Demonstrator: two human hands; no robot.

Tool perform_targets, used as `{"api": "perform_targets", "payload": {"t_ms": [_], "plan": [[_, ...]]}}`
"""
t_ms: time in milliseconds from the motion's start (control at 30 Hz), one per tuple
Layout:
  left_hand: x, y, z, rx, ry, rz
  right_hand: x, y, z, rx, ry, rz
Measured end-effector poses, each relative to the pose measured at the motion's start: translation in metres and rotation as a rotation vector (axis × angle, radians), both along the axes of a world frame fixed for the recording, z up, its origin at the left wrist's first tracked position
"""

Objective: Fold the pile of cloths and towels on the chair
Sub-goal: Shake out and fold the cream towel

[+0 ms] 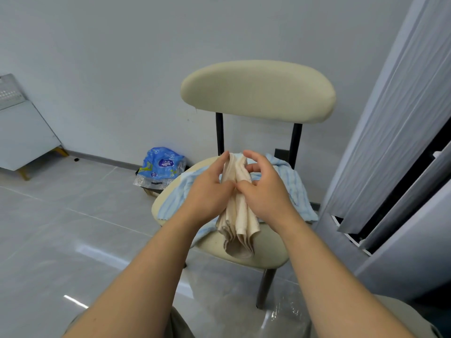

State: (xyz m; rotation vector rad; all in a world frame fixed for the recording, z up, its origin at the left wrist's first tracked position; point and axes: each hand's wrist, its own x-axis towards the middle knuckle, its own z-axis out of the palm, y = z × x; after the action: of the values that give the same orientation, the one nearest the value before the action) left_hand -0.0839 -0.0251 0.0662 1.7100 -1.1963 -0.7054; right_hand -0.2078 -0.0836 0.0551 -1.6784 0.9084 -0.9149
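I'm holding a bunched-up beige cloth [240, 223] between both hands. My left hand [210, 189] is gripping its left side, fingers running up along the fabric and thumb pressing in at the middle. My right hand [266, 189] is pinching the right side with the thumb and curled fingers. My two thumbs are almost touching each other.

The cloth is hanging in long vertical folds, and its bottom end is drooping over the front of the seat of the cream chair [258, 91]. Under and behind it, a light blue striped towel [292, 189] is lying rumpled across the seat and spilling over the left and right edges.

On the tiled floor [73, 228] to the left of the chair, a blue plastic bag [162, 164] is slumping by the wall. A white cabinet [24, 135] is standing further left, and a grey ribbed panel [395, 118] is leaning in on my right.
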Motion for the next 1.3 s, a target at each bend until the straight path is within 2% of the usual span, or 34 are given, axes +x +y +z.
{"api": "perform_targets", "payload": {"t_ms": [100,233,333,400,433,500,533,567,667,800,967,1033,1133,1233,1300], "plan": [[0.001,0.0,-0.001,-0.013,0.025,0.001,0.003,0.002,0.0,0.065,-0.07,0.012],[0.003,0.003,-0.001,0.0,0.044,-0.056,0.001,0.002,0.004,0.499,-0.449,0.114],[0.012,0.009,-0.002,0.08,-0.06,-0.193,-0.004,-0.002,0.003,0.617,-0.537,0.151],[0.019,0.01,-0.003,0.15,-0.186,-0.237,-0.008,-0.005,0.002,0.559,-0.465,0.144],[0.021,0.01,-0.002,0.177,-0.203,-0.262,-0.011,-0.009,0.0,0.447,-0.341,0.106],[0.023,0.011,-0.002,0.194,-0.144,-0.362,-0.019,-0.016,-0.006,0.114,0.043,0.015],[0.024,0.012,-0.001,0.19,-0.101,-0.424,-0.023,-0.018,-0.008,0.009,0.177,0.013],[0.025,0.013,0.0,0.181,-0.071,-0.47,-0.027,-0.02,-0.011,-0.026,0.232,0.031],[0.034,0.016,0.006,0.16,-0.056,-0.463,-0.04,-0.029,-0.015,0.051,0.231,0.113],[0.051,0.018,-0.003,0.177,-0.15,-0.219,-0.055,-0.038,-0.022,0.131,0.177,0.181],[0.054,0.01,-0.032,0.154,-0.083,-0.035,-0.048,-0.04,-0.058,0.156,0.17,0.025],[0.051,-0.002,-0.049,0.109,0.004,0.079,-0.038,-0.044,-0.072,0.135,0.186,-0.064],[0.05,-0.025,-0.079,0.11,0.296,0.257,-0.02,-0.06,-0.086,0.095,0.268,-0.136],[0.052,-0.044,-0.099,0.225,0.662,0.25,-0.004,-0.082,-0.101,0.079,0.308,-0.193],[0.057,-0.054,-0.113,0.274,0.739,0.268,0.005,-0.094,-0.116,0.074,0.326,-0.232]]}}
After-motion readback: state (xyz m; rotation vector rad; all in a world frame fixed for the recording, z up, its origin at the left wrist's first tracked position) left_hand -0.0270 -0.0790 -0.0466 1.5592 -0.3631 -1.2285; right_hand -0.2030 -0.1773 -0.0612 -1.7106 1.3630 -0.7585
